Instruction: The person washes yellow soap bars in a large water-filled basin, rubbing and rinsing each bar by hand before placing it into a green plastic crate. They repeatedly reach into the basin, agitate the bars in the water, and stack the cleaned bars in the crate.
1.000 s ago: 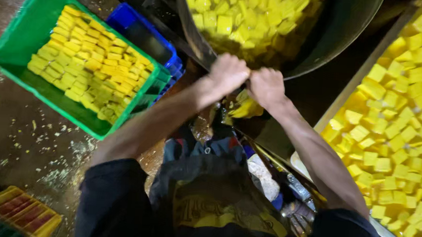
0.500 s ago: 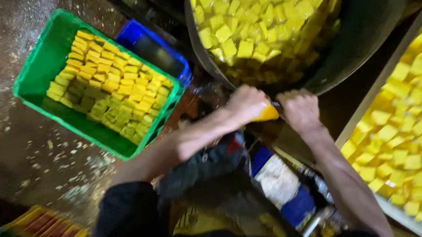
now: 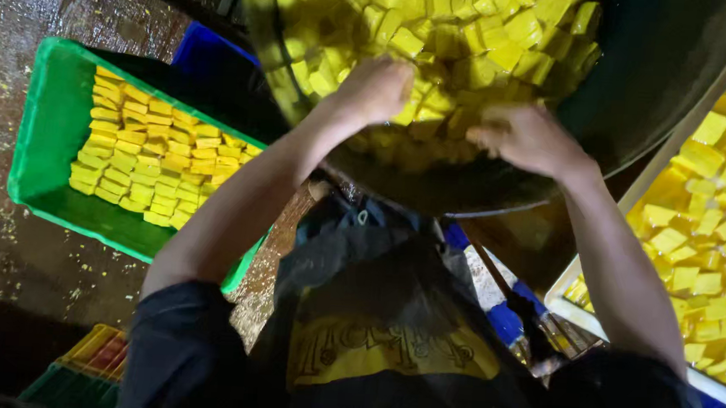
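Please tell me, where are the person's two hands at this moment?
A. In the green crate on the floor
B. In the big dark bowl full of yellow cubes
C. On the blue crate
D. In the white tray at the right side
B: the left hand and the right hand both reach over the rim of the big dark bowl and rest among the yellow cubes; the green crate lies apart, to the left.

Small yellow cubes (image 3: pixel 466 34) fill a big dark metal bowl (image 3: pixel 639 86) at the top centre of the frame. They lie heaped loosely, tilted every way.
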